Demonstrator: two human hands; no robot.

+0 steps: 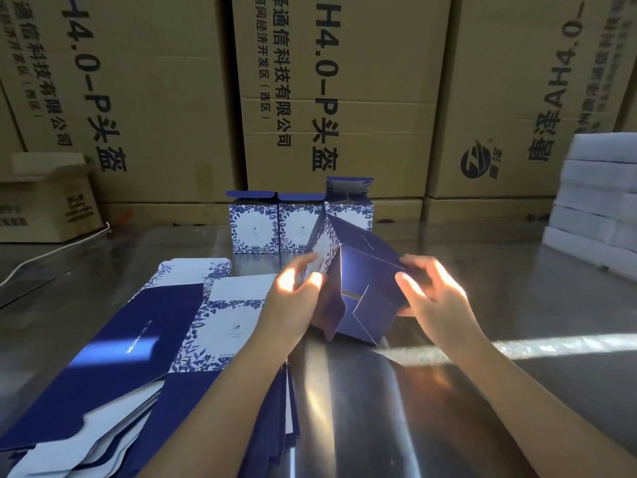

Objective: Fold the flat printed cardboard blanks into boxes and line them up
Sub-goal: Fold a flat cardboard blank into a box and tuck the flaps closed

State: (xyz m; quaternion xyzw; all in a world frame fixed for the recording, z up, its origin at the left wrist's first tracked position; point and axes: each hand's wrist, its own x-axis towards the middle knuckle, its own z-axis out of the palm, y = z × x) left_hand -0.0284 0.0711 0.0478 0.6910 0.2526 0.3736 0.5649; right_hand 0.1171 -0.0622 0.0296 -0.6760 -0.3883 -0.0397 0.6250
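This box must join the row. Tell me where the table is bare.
Bare table lies right of the finished boxes, up to the white stack, and left of them toward the small brown carton. The near left is crowded by flat blanks, the middle by the held box.

Both hands folding a blue box
Left hand and right hand grip half-formed box; flat blanks left of them.

Glossy metal table, smooth printed card blanks, matt brown corrugated cartons, perhaps white foam blocks.
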